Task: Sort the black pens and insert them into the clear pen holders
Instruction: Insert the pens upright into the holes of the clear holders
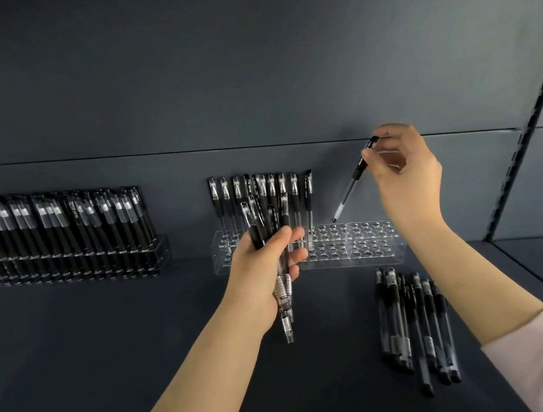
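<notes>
Black pens with clear barrels (pixel 262 189) stand in the left part of a clear plastic pen holder (pixel 368 246) with rows of round holes, at the back of a dark grey shelf (pixel 109 348). The right hand (pixel 406 176) pinches one more black pen (pixel 351 192) by its cap end, tilted, tip down just above the holder's free holes. The left hand (pixel 263 271) grips a bundle of black pens (pixel 285 318) in front of the holder. A loose row of black pens (pixel 417 325) lies on the shelf to the right. Well to the left, a second clear holder (pixel 163 251) is packed with pens.
</notes>
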Demonstrator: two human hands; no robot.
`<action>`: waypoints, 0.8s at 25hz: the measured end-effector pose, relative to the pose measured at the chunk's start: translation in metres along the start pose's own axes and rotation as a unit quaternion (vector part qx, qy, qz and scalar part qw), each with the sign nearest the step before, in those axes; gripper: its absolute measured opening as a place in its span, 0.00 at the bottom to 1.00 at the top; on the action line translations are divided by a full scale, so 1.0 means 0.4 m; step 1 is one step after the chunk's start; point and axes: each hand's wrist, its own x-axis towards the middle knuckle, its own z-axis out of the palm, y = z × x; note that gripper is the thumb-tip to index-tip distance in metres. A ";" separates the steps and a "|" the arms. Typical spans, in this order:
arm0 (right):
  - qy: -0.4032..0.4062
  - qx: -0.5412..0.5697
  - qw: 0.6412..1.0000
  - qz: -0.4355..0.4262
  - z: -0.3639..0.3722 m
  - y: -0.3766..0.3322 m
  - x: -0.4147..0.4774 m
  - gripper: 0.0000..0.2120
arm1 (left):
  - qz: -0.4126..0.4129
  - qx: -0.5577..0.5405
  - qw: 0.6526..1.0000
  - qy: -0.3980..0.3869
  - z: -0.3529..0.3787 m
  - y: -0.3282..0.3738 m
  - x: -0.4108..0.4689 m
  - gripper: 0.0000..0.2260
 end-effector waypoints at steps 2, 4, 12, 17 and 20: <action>-0.014 -0.004 1.000 -0.002 0.010 0.007 0.000 0.09 | 0.005 -0.009 1.000 0.012 -0.001 -0.004 0.004 0.05; -0.022 -0.001 1.000 0.000 0.022 0.012 -0.003 0.09 | -0.004 -0.021 1.000 0.018 0.000 -0.007 0.007 0.05; -0.084 -0.050 0.994 -0.048 0.061 0.035 -0.004 0.08 | -0.001 -0.011 1.000 0.024 0.000 -0.015 0.013 0.07; -0.164 -0.139 0.970 -0.111 0.082 0.070 -0.014 0.11 | 0.004 -0.023 1.000 0.015 -0.002 -0.014 0.012 0.06; -0.153 -0.125 0.977 -0.079 0.069 0.055 -0.005 0.12 | -0.008 -0.036 0.999 -0.010 0.001 -0.010 0.006 0.07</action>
